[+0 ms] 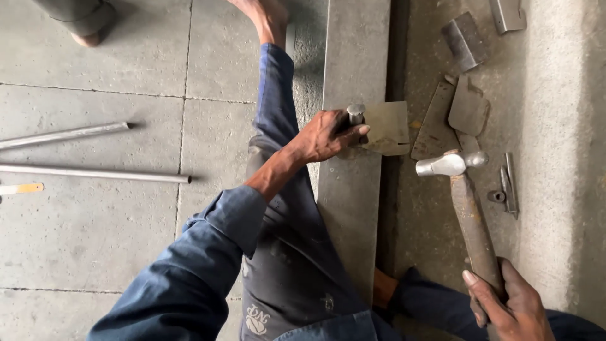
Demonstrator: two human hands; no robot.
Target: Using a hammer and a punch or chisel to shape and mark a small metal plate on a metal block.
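Left hand: my left hand (328,134) grips a steel punch (355,113) upright on a small metal plate (388,128).
Plate: lies on the long steel bar (353,57).
Right hand: my right hand (505,306) is wrapped round the hammer (464,196) handle, its head raised beside the plate.
Floor: metal scraps (457,110) nearby.

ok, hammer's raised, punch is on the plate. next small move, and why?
Probably bring the hammer down onto the top of the punch. The left hand holds the punch upright on the small metal plate lying on the steel bar, and the right hand grips the handle with the head poised off to the right.
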